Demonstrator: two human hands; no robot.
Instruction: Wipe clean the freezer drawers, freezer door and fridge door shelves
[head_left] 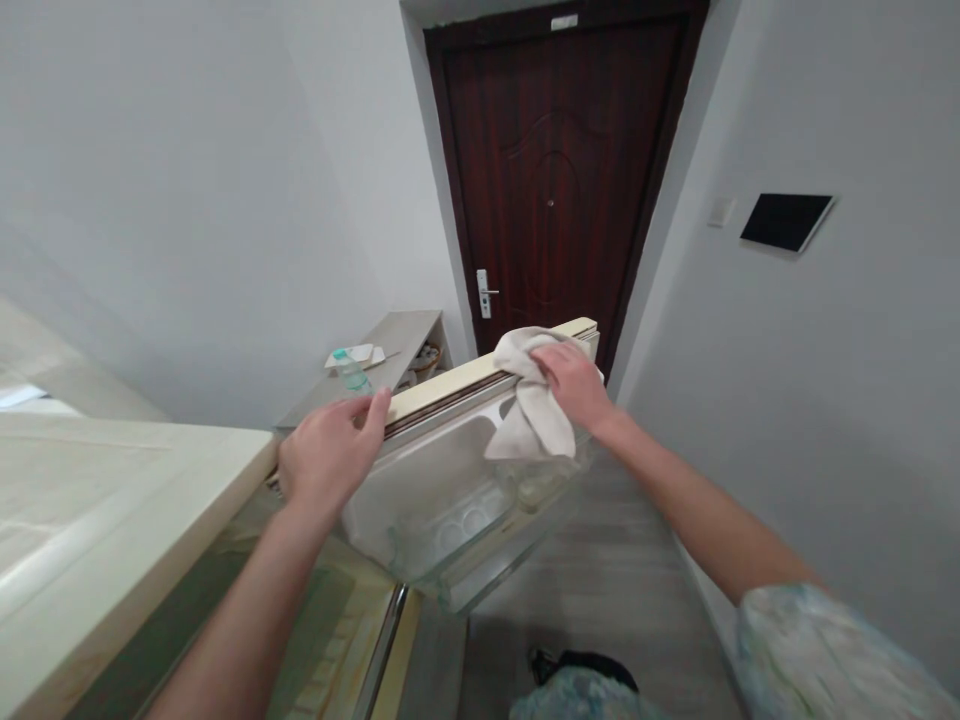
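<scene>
Right hand (574, 385) presses cloth (529, 405) on fridge door (450, 470); left hand (330, 450) grips edge.

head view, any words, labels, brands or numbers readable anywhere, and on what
None can be read.
Small plate above the door: too blurred to read.
Spray bottle on the shelf: no legible label.
Wall panel: dark screen, no text.
Fridge door and cloth: no markings visible.

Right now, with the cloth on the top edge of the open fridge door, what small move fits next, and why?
Probably slide the right hand with the cloth along the door's top edge toward the left hand. The cloth sits at the far end, and the left hand grips the near end, steadying the door.
</scene>
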